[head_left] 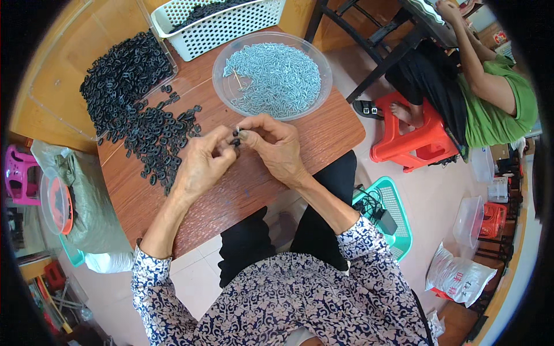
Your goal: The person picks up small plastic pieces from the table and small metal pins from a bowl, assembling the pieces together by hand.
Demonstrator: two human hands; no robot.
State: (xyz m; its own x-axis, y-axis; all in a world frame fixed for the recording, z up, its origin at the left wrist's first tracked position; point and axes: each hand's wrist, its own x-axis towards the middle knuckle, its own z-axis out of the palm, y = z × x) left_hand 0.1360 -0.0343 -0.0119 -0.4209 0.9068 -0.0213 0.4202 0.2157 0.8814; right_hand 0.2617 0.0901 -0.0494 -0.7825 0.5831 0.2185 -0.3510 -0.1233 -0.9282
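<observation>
Over the wooden table, my left hand point(206, 157) and my right hand point(276, 145) meet fingertip to fingertip. The left fingers are closed around a small black plastic piece point(235, 142). My right thumb and forefinger pinch at its upper end, where a tiny pale glint shows; what they grip is too small to make out. Left of my hands spreads a heap of small black oval rings point(124, 86), with loose ones trailing toward my left wrist. Just beyond my hands stands a clear round bowl point(217, 86) full of small silvery-blue pins or screws point(283, 78).
A white perforated basket point(225, 30) of black parts stands behind the bowl. Beside my right knee, a green basket point(398, 213) holds cables and a black adapter. A person in green point(499, 104) sits on a red stool point(404, 135) at another table. A sack point(95, 196) stands left.
</observation>
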